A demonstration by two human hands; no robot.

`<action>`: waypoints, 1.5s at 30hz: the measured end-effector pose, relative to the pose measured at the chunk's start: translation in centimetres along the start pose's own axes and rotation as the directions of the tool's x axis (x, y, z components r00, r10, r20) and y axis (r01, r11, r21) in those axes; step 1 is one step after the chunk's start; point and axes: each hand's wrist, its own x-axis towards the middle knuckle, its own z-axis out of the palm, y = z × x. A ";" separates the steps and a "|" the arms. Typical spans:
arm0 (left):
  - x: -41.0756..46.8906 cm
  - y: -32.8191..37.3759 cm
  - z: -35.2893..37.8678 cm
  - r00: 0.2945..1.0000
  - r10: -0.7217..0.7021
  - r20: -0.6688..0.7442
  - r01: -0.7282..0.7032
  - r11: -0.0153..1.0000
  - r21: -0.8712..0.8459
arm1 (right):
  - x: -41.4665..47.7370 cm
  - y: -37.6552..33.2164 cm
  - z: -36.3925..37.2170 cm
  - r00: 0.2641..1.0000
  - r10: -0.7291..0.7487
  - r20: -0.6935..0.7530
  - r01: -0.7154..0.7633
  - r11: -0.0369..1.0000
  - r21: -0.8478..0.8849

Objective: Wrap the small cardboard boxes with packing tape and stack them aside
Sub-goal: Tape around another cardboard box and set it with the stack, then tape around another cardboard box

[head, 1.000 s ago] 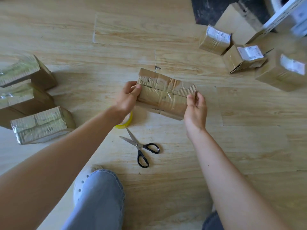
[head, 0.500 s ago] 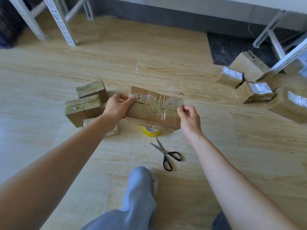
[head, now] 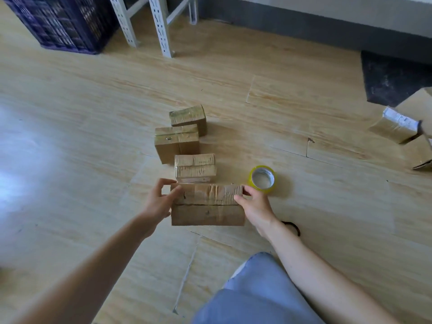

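Note:
I hold a taped, elongated cardboard box by its two ends, low over the wooden floor. My left hand grips the left end, thumb on top. My right hand grips the right end. Just beyond it three taped boxes stand in a row: the nearest, a larger middle one, and the farthest. A yellow-rimmed roll of packing tape lies flat on the floor to the right of the held box.
Untaped boxes with white labels sit at the right edge by a dark mat. A dark crate and white rack legs stand at the back left. The scissors' black handle peeks out behind my right wrist. My knee in blue jeans is below.
I carried the box left and down to the near end of the row of taped boxes. The view swung left, and the tape roll now shows to the box's right.

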 end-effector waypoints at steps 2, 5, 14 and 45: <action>0.4 -1.4 -0.1 0.999 -0.033 -0.033 0.032 0.999 -0.036 | 0.4 0.5 0.7 1.000 0.008 0.016 -0.008 1.000 -0.029; 1.2 -2.8 -0.1 0.996 -0.048 -0.070 0.042 0.996 -0.084 | 1.3 1.4 1.4 0.999 0.007 0.031 -0.006 0.999 -0.049; 3.3 -5.9 0.2 0.993 -0.117 -0.010 0.115 0.982 -0.150 | 2.8 3.4 2.1 0.995 0.045 0.090 -0.036 0.994 -0.101; -8.3 26.1 13.6 0.996 -0.068 0.054 0.046 0.941 0.336 | -3.7 -20.4 -20.2 0.949 0.252 0.190 -0.262 0.964 0.031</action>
